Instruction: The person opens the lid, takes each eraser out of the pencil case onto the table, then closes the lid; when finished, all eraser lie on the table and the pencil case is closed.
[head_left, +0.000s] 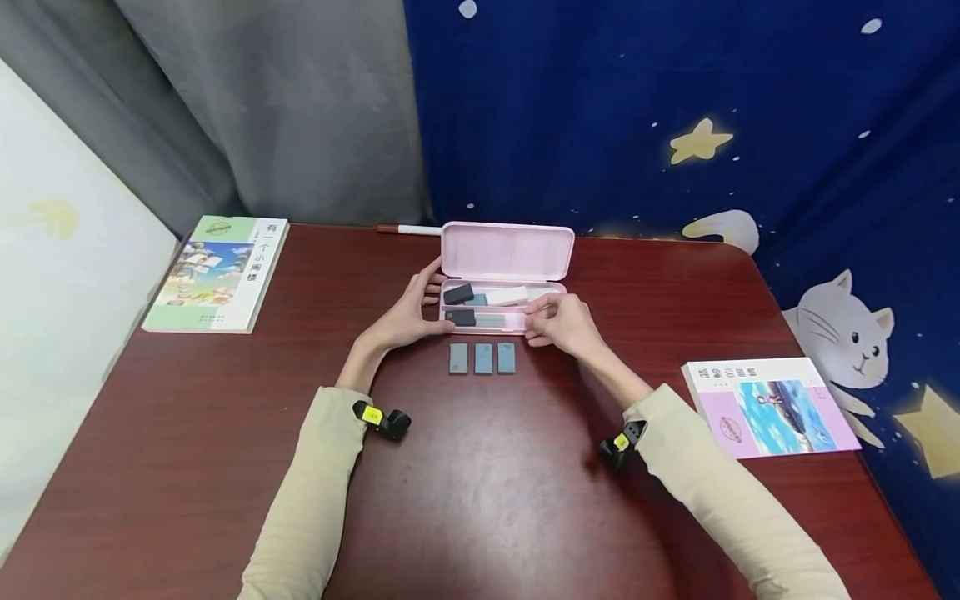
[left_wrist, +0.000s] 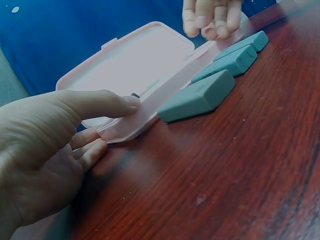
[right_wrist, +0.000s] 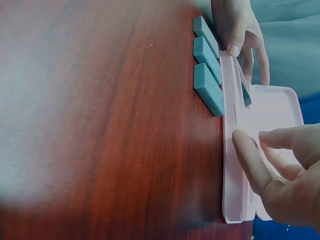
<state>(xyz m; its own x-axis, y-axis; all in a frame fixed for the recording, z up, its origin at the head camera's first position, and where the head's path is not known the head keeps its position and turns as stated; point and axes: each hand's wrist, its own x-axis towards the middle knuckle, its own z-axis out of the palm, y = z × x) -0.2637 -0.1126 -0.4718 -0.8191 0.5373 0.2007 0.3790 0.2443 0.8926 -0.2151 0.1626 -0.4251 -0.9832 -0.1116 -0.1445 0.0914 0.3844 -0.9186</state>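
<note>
A pink pencil case lies with its lid raised, in the middle of the table. My left hand grips its left end, thumb on the front rim and fingers round the side. Over the right part of the case is my right hand, its fingers loosely bent at the front compartment; in the right wrist view no held thing shows clearly. Inside lie a black block, a second black block and a white block. Three blue-grey erasers, one grey-green eraser among them, stand in a row before the case.
A white marker with a dark end lies behind the case. One book is at the far left, another book at the right edge. Curtains hang behind the dark red table.
</note>
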